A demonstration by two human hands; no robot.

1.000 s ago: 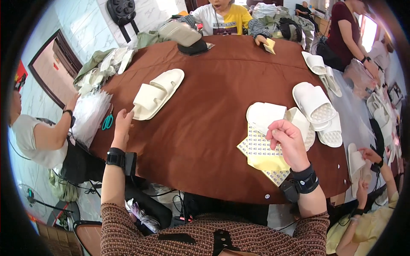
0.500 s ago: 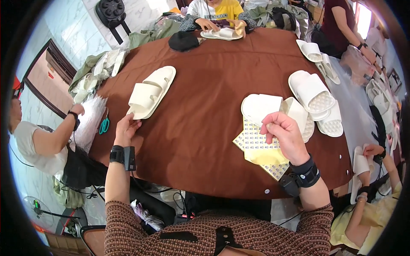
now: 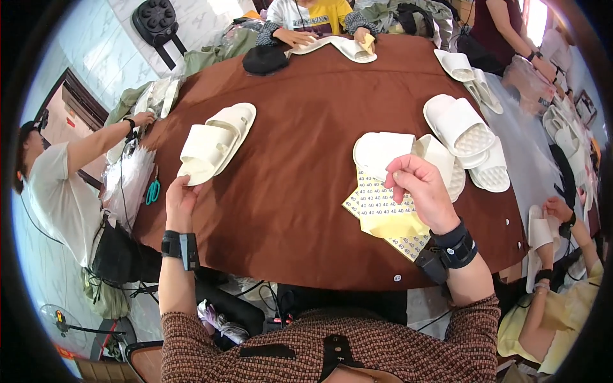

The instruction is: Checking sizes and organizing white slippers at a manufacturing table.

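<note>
On the left of the table, a pair of cream slippers (image 3: 207, 143) lies stacked, one partly over the other. My left hand (image 3: 181, 201) grips the near end of the pair, thumb on top. My right hand (image 3: 421, 191) is raised at the right, thumb and fingertips pinched together. Whatever may be between those fingertips is too small to make out. Sheets of yellow-and-white number stickers (image 3: 377, 201) lie beneath it. Just beyond that hand lies another pair of white slippers (image 3: 383, 150), partly hidden by it.
More white slippers (image 3: 456, 124) are piled at the right. Teal scissors (image 3: 152, 191) lie at the left edge, near clear plastic bags (image 3: 131, 172). Across the brown-covered table (image 3: 287, 191), a co-worker (image 3: 310, 19) handles slippers beside a black cap (image 3: 265, 60). Other people work on both sides.
My left hand has moved slightly nearer and shifted its pair, whose slippers now lie more offset. My right hand keeps its pinch. The left co-worker has reached toward the bagged slippers; the far one has spread theirs.
</note>
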